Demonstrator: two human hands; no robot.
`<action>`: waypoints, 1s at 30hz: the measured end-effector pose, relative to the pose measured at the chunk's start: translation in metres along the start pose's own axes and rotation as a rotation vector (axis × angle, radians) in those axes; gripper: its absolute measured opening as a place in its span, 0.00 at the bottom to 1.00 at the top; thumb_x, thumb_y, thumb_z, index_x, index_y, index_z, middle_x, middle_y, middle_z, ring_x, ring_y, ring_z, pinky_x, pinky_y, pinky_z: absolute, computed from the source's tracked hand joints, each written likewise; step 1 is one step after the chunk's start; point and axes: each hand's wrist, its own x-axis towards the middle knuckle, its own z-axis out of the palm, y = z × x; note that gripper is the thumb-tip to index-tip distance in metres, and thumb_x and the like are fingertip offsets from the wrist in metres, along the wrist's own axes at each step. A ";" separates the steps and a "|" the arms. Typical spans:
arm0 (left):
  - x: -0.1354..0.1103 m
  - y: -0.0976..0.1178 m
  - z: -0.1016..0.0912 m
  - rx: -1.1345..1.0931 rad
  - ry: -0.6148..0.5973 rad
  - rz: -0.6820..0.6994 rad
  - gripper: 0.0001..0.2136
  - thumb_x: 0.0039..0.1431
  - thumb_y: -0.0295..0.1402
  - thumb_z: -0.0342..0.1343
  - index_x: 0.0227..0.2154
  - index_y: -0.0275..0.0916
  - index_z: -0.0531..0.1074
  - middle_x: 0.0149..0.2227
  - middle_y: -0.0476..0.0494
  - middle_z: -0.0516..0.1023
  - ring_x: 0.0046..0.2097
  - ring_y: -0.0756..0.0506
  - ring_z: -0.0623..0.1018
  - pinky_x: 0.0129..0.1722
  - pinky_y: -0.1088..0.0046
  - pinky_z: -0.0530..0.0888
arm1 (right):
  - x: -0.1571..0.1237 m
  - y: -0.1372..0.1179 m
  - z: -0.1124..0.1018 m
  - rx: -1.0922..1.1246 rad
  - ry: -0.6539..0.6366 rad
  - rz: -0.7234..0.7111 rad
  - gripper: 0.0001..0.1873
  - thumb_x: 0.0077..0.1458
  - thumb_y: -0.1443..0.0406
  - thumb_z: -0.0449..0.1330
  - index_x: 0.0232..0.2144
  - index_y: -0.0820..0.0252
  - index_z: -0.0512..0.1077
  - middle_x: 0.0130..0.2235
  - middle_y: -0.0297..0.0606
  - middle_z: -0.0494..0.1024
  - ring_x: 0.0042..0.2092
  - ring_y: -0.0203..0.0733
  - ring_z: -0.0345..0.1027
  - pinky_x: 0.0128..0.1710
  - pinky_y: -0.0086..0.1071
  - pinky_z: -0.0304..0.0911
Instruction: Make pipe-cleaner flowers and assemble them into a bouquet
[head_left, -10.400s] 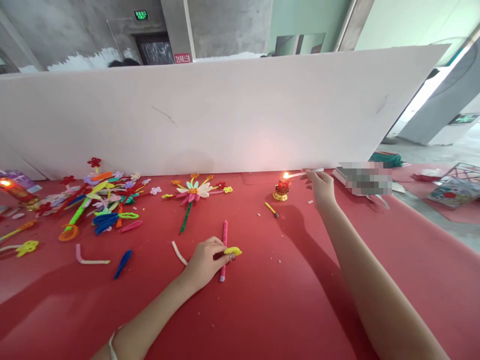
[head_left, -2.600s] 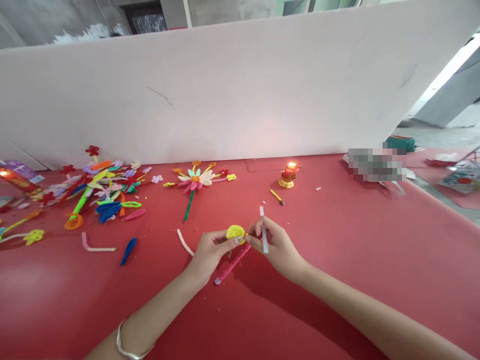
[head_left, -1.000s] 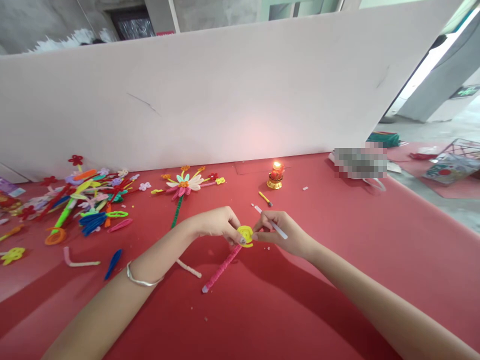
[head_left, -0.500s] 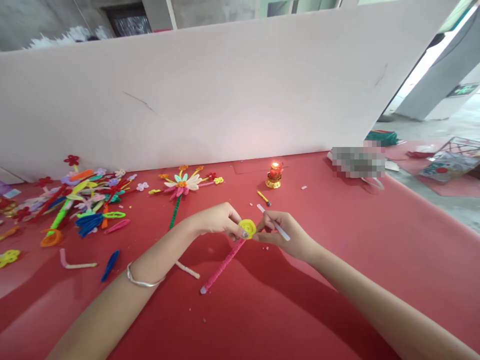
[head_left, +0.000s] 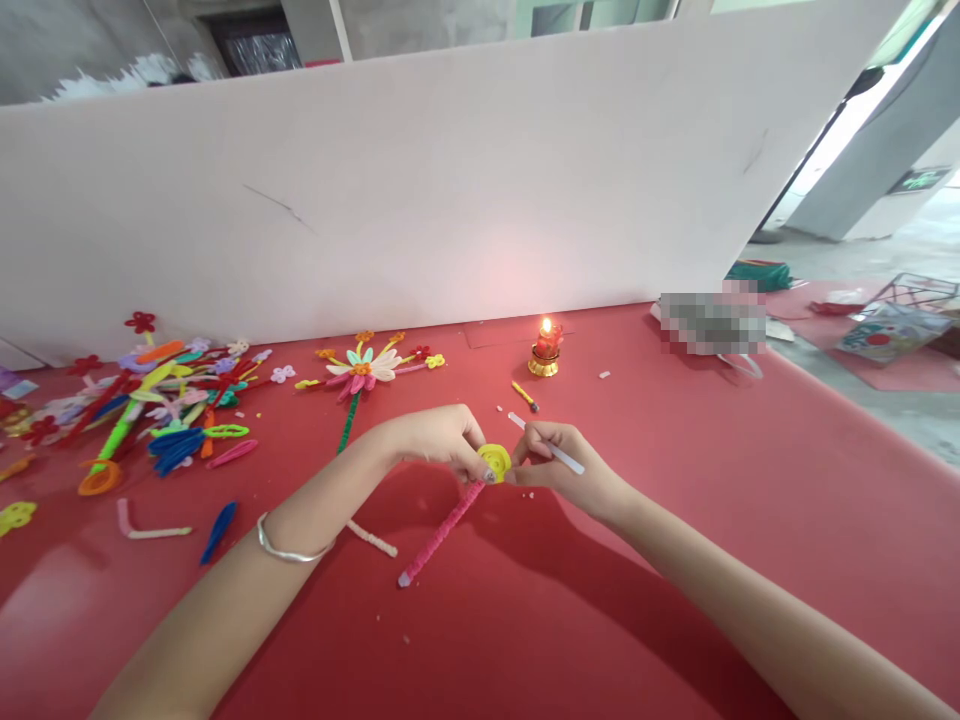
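My left hand [head_left: 450,440] is closed, thumb and fingers pinching a yellow pipe-cleaner coil [head_left: 496,460]. From under this coil a pink fuzzy-wrapped stick [head_left: 441,535] slants down to the left; whether the two are joined is hidden by my fingers. My right hand [head_left: 562,462] is also closed, its fingertips at the coil's right edge. A translucent white glue stick [head_left: 559,455] is held across its fingers. Behind my left forearm stands out a pipe-cleaner flower [head_left: 361,370] with pink and cream petals and a green stem, lying on the red tabletop [head_left: 600,620].
A lit candle [head_left: 545,350] in a gold holder burns beyond my hands, with a short yellow stick [head_left: 525,396] before it. Many pipe-cleaner pieces [head_left: 165,400] are heaped at left. A white panel [head_left: 450,200] rises behind. A blurred-out bag [head_left: 709,325] lies at right.
The candle flame looks taller. The glue stick in my right hand has tilted slightly, and the yellow coil sits marginally lower. Otherwise my hands have barely moved.
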 end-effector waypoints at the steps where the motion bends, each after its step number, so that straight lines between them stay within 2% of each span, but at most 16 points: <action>1: 0.000 0.000 0.000 -0.010 0.020 0.010 0.09 0.43 0.37 0.62 0.23 0.37 0.77 0.23 0.47 0.76 0.29 0.47 0.75 0.32 0.74 0.70 | 0.000 0.000 0.000 0.006 0.027 -0.010 0.28 0.34 0.62 0.66 0.17 0.57 0.45 0.22 0.30 0.69 0.22 0.31 0.53 0.23 0.30 0.51; 4: -0.007 -0.003 0.004 -0.036 0.115 0.016 0.12 0.45 0.42 0.60 0.25 0.36 0.75 0.24 0.48 0.75 0.29 0.48 0.75 0.31 0.74 0.70 | 0.002 0.001 -0.002 0.040 0.124 -0.033 0.28 0.34 0.62 0.66 0.16 0.57 0.46 0.22 0.30 0.69 0.24 0.32 0.54 0.25 0.30 0.51; 6: -0.015 -0.011 0.013 -0.011 0.210 -0.029 0.15 0.47 0.45 0.58 0.27 0.36 0.73 0.25 0.47 0.75 0.27 0.47 0.75 0.29 0.74 0.69 | 0.003 0.002 -0.002 0.068 0.178 -0.026 0.27 0.34 0.62 0.66 0.16 0.57 0.46 0.22 0.30 0.69 0.25 0.33 0.55 0.27 0.30 0.51; 9: -0.024 -0.029 0.035 0.015 0.359 -0.097 0.14 0.48 0.45 0.56 0.29 0.37 0.69 0.25 0.46 0.75 0.25 0.47 0.75 0.24 0.75 0.67 | 0.004 0.006 -0.001 0.098 0.233 -0.009 0.26 0.35 0.62 0.66 0.17 0.57 0.47 0.23 0.30 0.69 0.26 0.34 0.58 0.29 0.31 0.52; 12: -0.024 -0.045 0.062 0.079 0.497 -0.086 0.10 0.50 0.41 0.55 0.30 0.40 0.66 0.26 0.48 0.74 0.24 0.49 0.73 0.22 0.76 0.64 | 0.004 0.011 0.002 0.079 0.265 -0.010 0.26 0.36 0.61 0.65 0.17 0.57 0.47 0.23 0.30 0.69 0.27 0.35 0.59 0.29 0.31 0.53; 17: -0.013 -0.050 0.090 0.103 0.539 -0.046 0.05 0.53 0.36 0.51 0.29 0.41 0.62 0.23 0.51 0.70 0.23 0.49 0.71 0.21 0.77 0.61 | 0.004 0.023 0.005 -0.026 0.285 -0.013 0.26 0.37 0.59 0.64 0.18 0.57 0.46 0.24 0.32 0.69 0.25 0.34 0.56 0.26 0.31 0.50; 20: -0.011 -0.049 0.095 0.082 0.552 -0.031 0.04 0.53 0.33 0.51 0.28 0.41 0.61 0.22 0.52 0.69 0.21 0.50 0.71 0.20 0.77 0.62 | 0.004 0.030 0.005 -0.035 0.273 -0.012 0.27 0.37 0.58 0.64 0.18 0.56 0.46 0.24 0.32 0.69 0.25 0.33 0.55 0.25 0.30 0.51; 23: -0.011 -0.049 0.092 -0.018 0.552 -0.044 0.06 0.54 0.36 0.51 0.28 0.40 0.62 0.22 0.51 0.69 0.19 0.50 0.70 0.18 0.77 0.63 | 0.003 0.033 0.008 -0.019 0.248 0.005 0.26 0.38 0.60 0.64 0.18 0.56 0.46 0.24 0.31 0.69 0.24 0.33 0.54 0.24 0.30 0.49; 27: -0.010 -0.046 0.081 -0.296 0.618 -0.022 0.13 0.53 0.42 0.53 0.32 0.37 0.66 0.24 0.49 0.71 0.20 0.51 0.70 0.18 0.76 0.67 | 0.001 0.028 0.014 0.021 0.231 0.019 0.25 0.37 0.62 0.64 0.17 0.56 0.47 0.24 0.32 0.70 0.25 0.34 0.57 0.24 0.30 0.50; 30: -0.006 -0.040 0.074 -0.532 0.583 0.031 0.14 0.50 0.42 0.56 0.30 0.34 0.70 0.26 0.47 0.72 0.22 0.53 0.70 0.22 0.77 0.69 | -0.002 0.022 0.020 0.077 0.240 0.023 0.26 0.37 0.61 0.65 0.17 0.57 0.46 0.23 0.32 0.71 0.26 0.35 0.60 0.26 0.31 0.52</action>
